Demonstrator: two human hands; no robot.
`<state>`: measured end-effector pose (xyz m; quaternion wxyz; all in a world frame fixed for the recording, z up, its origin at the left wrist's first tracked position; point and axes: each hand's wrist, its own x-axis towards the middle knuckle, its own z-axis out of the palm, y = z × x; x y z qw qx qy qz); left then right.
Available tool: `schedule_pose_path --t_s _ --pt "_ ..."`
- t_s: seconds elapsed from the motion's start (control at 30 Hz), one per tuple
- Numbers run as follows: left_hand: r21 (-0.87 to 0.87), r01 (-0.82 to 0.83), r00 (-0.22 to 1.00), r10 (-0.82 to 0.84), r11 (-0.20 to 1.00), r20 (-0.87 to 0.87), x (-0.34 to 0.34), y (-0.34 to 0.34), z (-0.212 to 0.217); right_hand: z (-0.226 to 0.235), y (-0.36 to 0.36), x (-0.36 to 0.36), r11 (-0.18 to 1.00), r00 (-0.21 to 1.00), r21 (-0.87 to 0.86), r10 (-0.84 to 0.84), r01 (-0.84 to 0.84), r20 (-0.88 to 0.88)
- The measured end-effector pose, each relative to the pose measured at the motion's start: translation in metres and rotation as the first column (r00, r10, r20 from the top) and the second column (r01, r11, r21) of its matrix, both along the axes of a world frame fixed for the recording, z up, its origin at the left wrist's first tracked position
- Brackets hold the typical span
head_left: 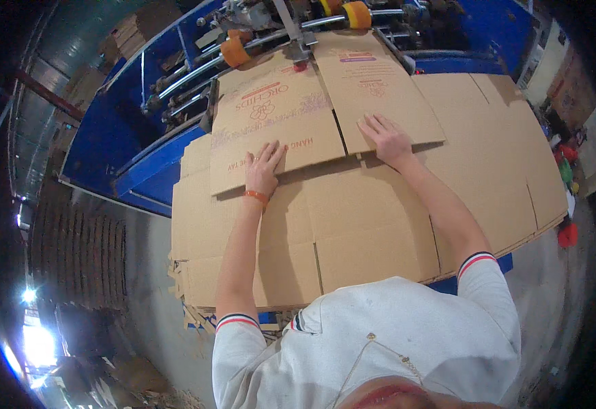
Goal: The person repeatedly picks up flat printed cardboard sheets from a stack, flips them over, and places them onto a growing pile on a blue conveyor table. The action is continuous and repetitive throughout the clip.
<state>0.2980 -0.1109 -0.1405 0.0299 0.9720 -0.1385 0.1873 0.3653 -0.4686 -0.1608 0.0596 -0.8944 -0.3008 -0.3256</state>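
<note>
A printed brown carton (pixel 271 123), folded flat with two panels side by side and a dark gap between them, lies in front of me with its far end at the machine's rollers. On the left panel, close to the near edge, my left hand (pixel 262 170) rests with its fingers stretched out. My right hand (pixel 386 142) lies flat on the right panel, fingers extended and palm near the edge. Neither hand grips anything that I can see. Beneath the carton is a stack of flat cardboard blanks (pixel 373 221).
A blue machine (pixel 138 129) with metal shafts and orange rollers (pixel 234 52) stands at the far side. A metal arm (pixel 301 41) reaches down at the gap's far end. Cardboard scraps (pixel 192 317) poke out at the stack's left. Red and green items (pixel 567 153) lie at the right.
</note>
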Motion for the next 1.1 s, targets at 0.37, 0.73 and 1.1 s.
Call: schedule_pose_path --t_s 0.37,0.73,1.1 --pt "0.065 -0.511 0.857 0.514 0.857 -0.034 -0.057 0.075 0.014 0.018 -0.011 -0.037 0.996 0.886 -0.004 -0.086 0.095 -0.456" --pt "0.067 -0.969 0.237 0.971 0.239 -0.042 -0.172 0.197 -0.013 0.022 -0.031 -0.102 0.996 0.922 0.087 0.019 0.016 -0.387" --pt "-0.181 -0.879 0.466 0.716 0.441 -0.520 -0.186 0.314 0.004 0.020 -0.030 -0.102 0.993 0.919 0.112 0.022 0.024 -0.395"
